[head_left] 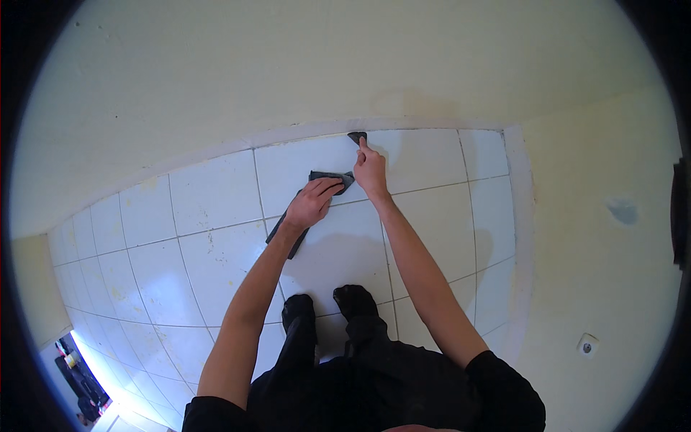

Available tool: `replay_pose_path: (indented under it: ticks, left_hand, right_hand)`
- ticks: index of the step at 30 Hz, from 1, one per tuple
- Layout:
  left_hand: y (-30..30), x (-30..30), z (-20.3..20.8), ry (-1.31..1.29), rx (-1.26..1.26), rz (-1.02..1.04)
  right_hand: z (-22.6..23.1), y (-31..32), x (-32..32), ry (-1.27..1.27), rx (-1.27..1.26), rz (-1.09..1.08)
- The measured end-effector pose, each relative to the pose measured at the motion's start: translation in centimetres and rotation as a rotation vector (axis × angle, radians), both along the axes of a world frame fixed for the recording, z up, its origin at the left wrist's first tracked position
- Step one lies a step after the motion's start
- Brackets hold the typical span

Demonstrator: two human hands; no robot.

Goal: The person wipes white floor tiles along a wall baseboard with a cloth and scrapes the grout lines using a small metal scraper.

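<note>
My right hand [371, 171] is closed around a small dark scraper-like tool [357, 137], its forefinger stretched along it. The tool's wide dark end rests near the seam where the white tiled floor [317, 153] meets the far wall; its handle is hidden in my palm. Lower and to the left, my left hand [309, 203] is closed on a dark grey cloth [297, 243]. Part of the cloth sticks out past the fingertips toward my right wrist, and the rest trails below the hand over the tiles.
A pale wall [273, 65] rises beyond the floor, and another [576, 158] stands at right with a socket [587, 346] and a grey patch [622, 212]. My feet in black socks [354, 301] are below my hands. Dark objects [80, 381] sit beyond the lower-left opening.
</note>
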State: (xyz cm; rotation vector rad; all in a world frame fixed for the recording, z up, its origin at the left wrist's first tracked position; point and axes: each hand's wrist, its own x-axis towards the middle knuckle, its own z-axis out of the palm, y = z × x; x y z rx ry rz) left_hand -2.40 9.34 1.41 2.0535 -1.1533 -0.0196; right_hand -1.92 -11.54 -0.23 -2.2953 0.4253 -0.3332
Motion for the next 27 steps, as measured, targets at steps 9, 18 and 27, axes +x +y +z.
replay_pose_path:
  ticks: [9,18,27]
  left_hand:
    - [0.7,-0.1,0.1,0.004,0.015,0.019]
    - [1.5,-0.1,-0.1,0.009,0.012,0.031]
    - [1.6,-0.1,-0.4,0.008,0.013,0.032]
  right_hand:
    - [2.1,1.2,0.6,0.096,-0.039,0.06]
    - [5.3,2.9,-0.4,0.448,-0.226,0.131]
    - [5.8,3.4,-0.3,0.472,-0.233,0.164]
